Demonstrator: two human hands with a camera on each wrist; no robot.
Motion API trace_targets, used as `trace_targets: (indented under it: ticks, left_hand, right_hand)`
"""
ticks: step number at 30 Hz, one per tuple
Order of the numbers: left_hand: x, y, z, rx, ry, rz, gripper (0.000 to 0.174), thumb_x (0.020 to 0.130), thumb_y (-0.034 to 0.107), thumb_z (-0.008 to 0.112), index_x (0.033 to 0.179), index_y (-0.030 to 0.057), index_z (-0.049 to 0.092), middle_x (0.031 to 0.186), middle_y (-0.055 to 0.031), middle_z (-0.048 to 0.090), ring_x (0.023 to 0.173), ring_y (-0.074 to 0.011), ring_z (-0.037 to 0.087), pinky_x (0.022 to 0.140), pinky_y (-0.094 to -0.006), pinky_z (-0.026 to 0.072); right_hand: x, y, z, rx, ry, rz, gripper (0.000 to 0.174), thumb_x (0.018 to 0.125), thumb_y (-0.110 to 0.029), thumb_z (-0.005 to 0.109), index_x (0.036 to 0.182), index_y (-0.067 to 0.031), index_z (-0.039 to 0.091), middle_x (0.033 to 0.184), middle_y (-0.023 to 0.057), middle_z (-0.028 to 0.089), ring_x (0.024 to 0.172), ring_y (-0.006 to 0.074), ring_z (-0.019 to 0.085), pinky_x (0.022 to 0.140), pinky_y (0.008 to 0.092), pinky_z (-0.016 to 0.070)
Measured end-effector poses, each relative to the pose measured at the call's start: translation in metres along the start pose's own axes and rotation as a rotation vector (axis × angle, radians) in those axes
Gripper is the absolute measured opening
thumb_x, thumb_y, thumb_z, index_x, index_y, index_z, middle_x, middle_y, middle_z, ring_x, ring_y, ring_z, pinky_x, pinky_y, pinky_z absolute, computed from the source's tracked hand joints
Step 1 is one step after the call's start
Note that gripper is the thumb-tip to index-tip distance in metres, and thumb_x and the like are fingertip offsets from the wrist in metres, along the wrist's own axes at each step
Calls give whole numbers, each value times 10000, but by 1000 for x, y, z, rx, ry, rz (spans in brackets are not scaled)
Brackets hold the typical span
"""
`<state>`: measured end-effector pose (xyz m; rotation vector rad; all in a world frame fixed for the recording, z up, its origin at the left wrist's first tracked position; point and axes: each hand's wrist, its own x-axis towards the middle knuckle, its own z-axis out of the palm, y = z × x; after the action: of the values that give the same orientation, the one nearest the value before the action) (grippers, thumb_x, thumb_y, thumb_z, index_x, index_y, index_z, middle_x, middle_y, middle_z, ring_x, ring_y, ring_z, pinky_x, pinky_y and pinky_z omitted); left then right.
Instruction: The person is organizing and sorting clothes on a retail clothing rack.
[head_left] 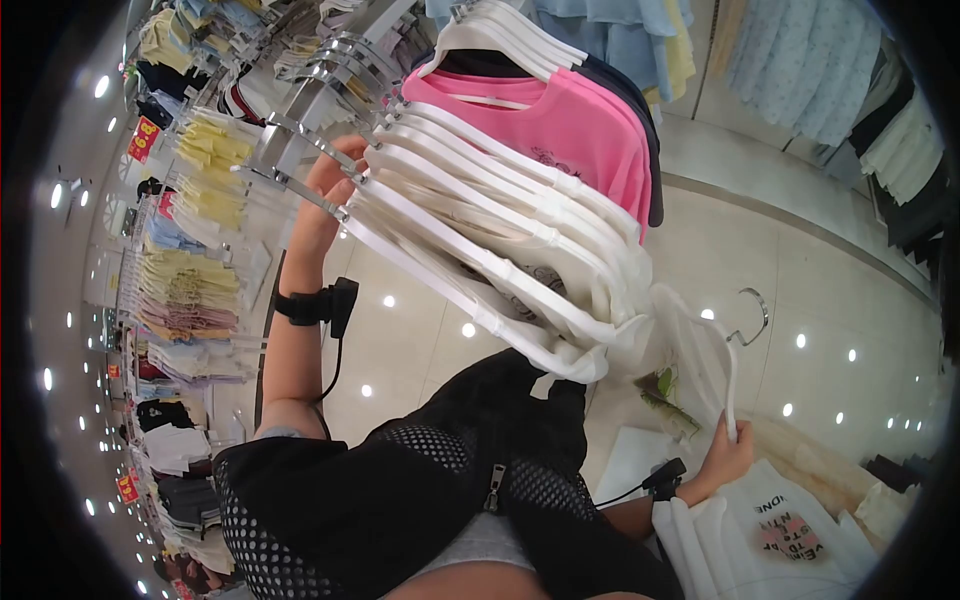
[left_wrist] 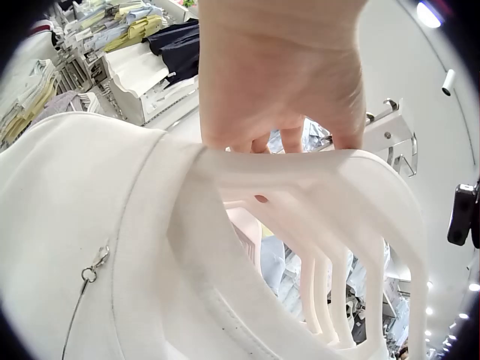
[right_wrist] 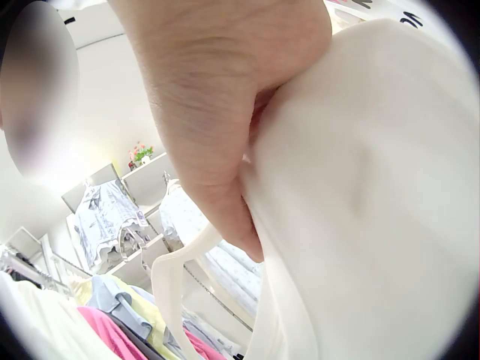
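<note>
At the rail, my left hand (head_left: 338, 180) grips a row of white hangers (head_left: 420, 205) close to their metal hooks. White shirts (head_left: 560, 270) hang from them. In the left wrist view the fingers bend over the hangers' top edges (left_wrist: 300, 169). Low on the right, my right hand (head_left: 722, 462) pinches one end of a separate white hanger (head_left: 732, 385), whose hook stands free of any rail. A white top (right_wrist: 360, 187) with a green print hangs on it and fills much of the right wrist view.
Behind the white shirts hang a pink shirt (head_left: 580, 120) and dark ones on the metal rack (head_left: 285, 135). A white printed shirt (head_left: 770, 530) lies at lower right. Racks of yellow clothes (head_left: 210, 150) line the left side; light blue garments (head_left: 800, 70) hang along the far wall.
</note>
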<state>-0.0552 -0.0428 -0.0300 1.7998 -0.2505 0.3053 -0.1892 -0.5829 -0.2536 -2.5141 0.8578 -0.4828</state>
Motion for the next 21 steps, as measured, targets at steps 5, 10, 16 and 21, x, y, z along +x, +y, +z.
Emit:
trace_targets:
  ticks: [5, 10, 16, 21]
  left_hand:
    - [2, -11, -9, 90, -9, 24, 537, 787, 325, 720, 1210, 50, 537, 1164, -19, 551, 1095, -146, 494, 940, -304, 371]
    - [2, -13, -5, 62, 71, -22, 502, 818, 285, 693, 1224, 33, 539, 1111, -36, 597, 1025, -145, 551, 916, -287, 405]
    - [-6, -18, -16, -167, -26, -195, 533, 838, 366, 685, 1220, 20, 545, 1083, -44, 629, 957, -117, 584, 827, -255, 455]
    - [-9, -26, -17, -66, -47, -182, 606, 799, 478, 702, 1172, 15, 584, 1027, -29, 643, 917, -102, 590, 776, -243, 464]
  right_hand:
    - [-3, 1, 0, -3, 31, -45, 285, 689, -325, 774, 690, -114, 583, 570, 58, 577, 506, 275, 532, 490, 399, 406]
    - [-6, -2, -5, -30, 15, -32, 281, 689, -319, 774, 697, -113, 582, 567, 57, 573, 511, 272, 538, 492, 394, 407]
    - [-8, 2, -28, -9, -37, -48, 273, 681, -290, 774, 684, -99, 579, 559, 74, 566, 503, 275, 535, 490, 383, 404]
    - [-10, 12, -35, 23, -165, -83, 262, 665, -268, 777, 671, -79, 596, 555, 101, 564, 501, 291, 531, 493, 383, 405]
